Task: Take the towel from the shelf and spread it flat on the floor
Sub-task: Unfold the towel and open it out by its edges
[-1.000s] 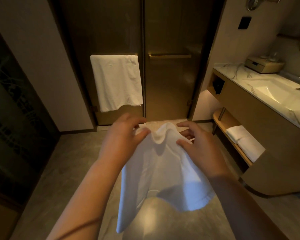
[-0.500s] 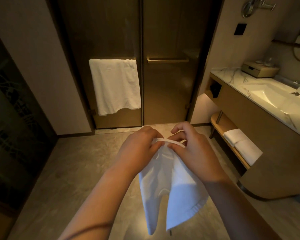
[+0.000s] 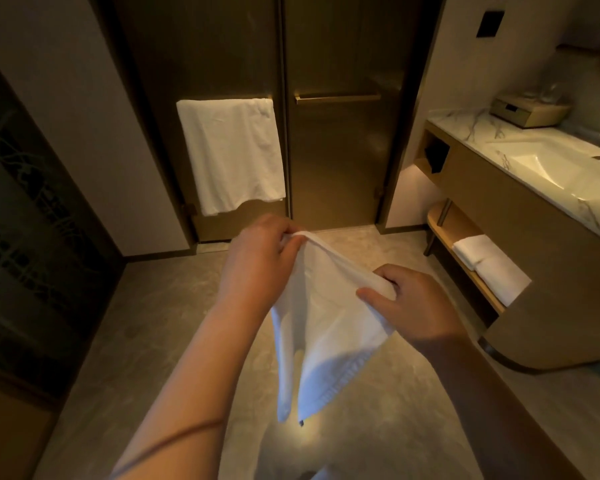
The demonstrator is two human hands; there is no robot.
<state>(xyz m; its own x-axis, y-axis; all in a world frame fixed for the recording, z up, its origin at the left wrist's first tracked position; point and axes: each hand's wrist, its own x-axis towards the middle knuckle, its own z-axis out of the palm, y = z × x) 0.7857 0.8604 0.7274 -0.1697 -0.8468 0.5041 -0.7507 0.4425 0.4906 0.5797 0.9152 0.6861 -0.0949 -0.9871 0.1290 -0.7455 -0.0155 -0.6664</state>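
Flanking towel (image 3: 326, 327): shelf (image 3: 465, 271), apparently doors (image 3: 336, 150).

Towel (image 3: 329, 327) in my grip: plain white. Towel on door bar (image 3: 231, 154), 12 o'clock: white. Floor (image 3: 160, 327): mottled grey-beige. Doors (image 3: 336, 157): bronze-brown. Table (image 3: 478, 126), 2 o'clock: white marble, grey veins.

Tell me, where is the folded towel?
In the head view the folded towel lies at right on the wooden shelf under the sink counter.
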